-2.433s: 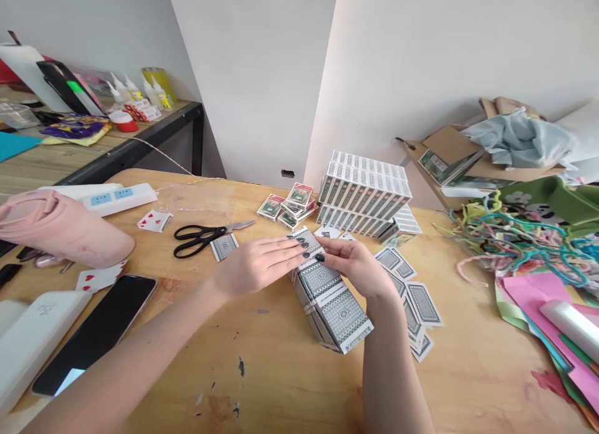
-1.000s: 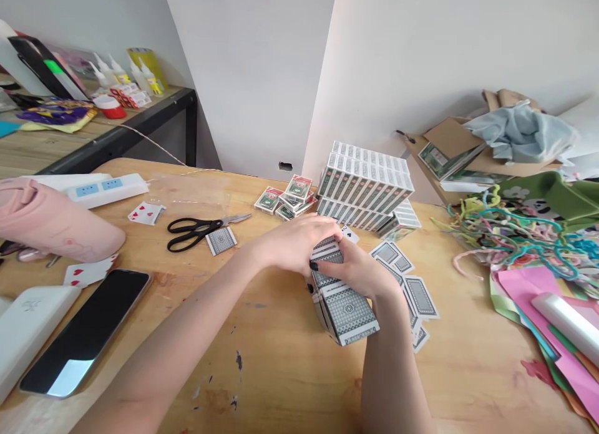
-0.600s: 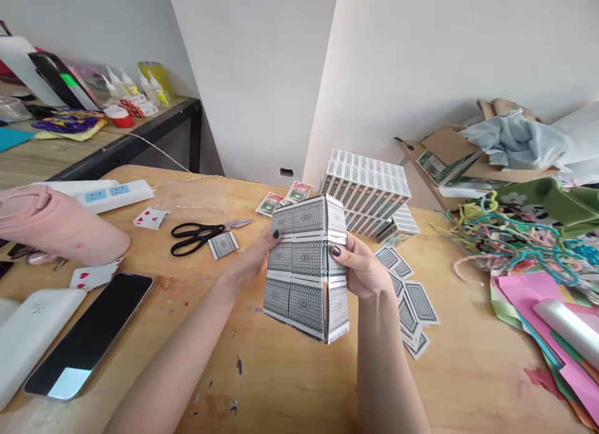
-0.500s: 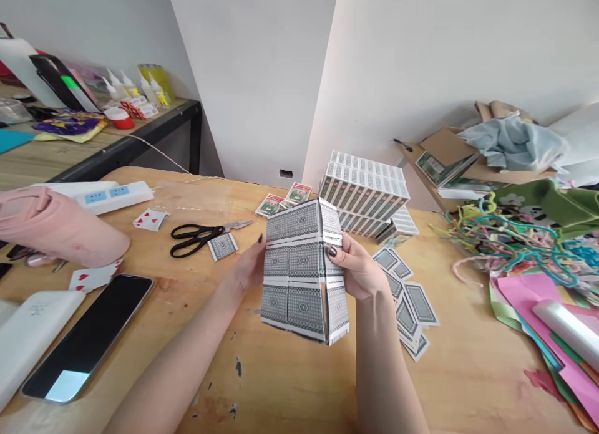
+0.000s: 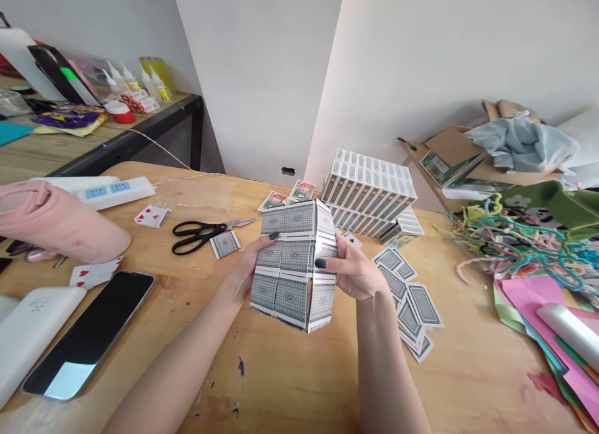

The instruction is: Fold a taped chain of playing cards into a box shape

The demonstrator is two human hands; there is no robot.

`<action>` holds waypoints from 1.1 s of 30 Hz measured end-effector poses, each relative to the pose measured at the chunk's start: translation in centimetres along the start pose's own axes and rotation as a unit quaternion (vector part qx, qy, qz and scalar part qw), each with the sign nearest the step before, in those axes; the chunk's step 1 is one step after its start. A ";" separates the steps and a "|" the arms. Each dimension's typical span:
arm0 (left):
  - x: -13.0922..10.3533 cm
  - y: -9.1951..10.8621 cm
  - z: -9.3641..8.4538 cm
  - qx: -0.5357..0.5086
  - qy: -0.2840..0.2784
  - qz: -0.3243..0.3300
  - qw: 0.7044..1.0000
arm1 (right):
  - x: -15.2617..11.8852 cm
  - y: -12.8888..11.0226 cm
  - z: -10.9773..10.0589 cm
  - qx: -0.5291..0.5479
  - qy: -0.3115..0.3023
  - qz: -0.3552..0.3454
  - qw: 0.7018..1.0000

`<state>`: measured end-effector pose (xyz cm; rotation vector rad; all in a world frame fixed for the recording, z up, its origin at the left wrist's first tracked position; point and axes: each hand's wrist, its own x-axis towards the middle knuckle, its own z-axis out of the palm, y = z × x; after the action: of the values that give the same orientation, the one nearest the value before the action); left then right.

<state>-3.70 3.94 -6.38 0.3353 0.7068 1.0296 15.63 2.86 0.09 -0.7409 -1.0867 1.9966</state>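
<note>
A box-like shape made of playing cards point(image 5: 294, 259), grey patterned backs outward, is held up over the table between both hands. My left hand point(image 5: 253, 259) grips its left side, thumb on the front face. On the right side, my right hand point(image 5: 356, 269) is closed round it, thumb laid across the right panel near the corner edge. A narrow gap runs down that corner's lower part. Left of the card box lie black-handled scissors point(image 5: 199, 234) and a single face-down card piece point(image 5: 225, 244). Loose face-down cards point(image 5: 423, 304) spread to the right of my right hand.
Stacked card packs point(image 5: 369, 188) stand behind, with two flat packs point(image 5: 302, 191) beside them. A phone point(image 5: 91, 331), pink tumbler point(image 5: 70, 225) and power strip point(image 5: 115, 192) are on the left. Tangled pipe cleaners point(image 5: 538, 241) and coloured sheets point(image 5: 538, 309) lie on the right.
The card box has shifted left and turned slightly in my hands. My left thumb now lies over its front face, and my right thumb reaches further across the side panel.
</note>
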 end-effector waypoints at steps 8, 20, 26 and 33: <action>-0.3 0.0 0.5 -0.009 0.015 -0.018 1.000 | 0.2 0.1 0.4 0.001 0.063 0.012 0.998; 0.4 -0.1 -0.3 0.024 0.009 0.011 1.000 | 0.3 -0.1 1.4 -0.008 0.098 0.008 0.995; 0.5 -0.2 -0.5 0.007 0.024 0.008 1.000 | 0.7 0.3 0.5 -0.059 0.147 0.021 0.987; 0.2 -0.5 -0.4 0.010 0.027 -0.008 1.000 | 1.0 1.2 -0.3 -0.102 0.166 0.000 0.981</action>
<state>-3.58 3.82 -6.97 0.3192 0.7671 1.0194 14.93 3.31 -1.22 -1.1360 -1.0954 1.6981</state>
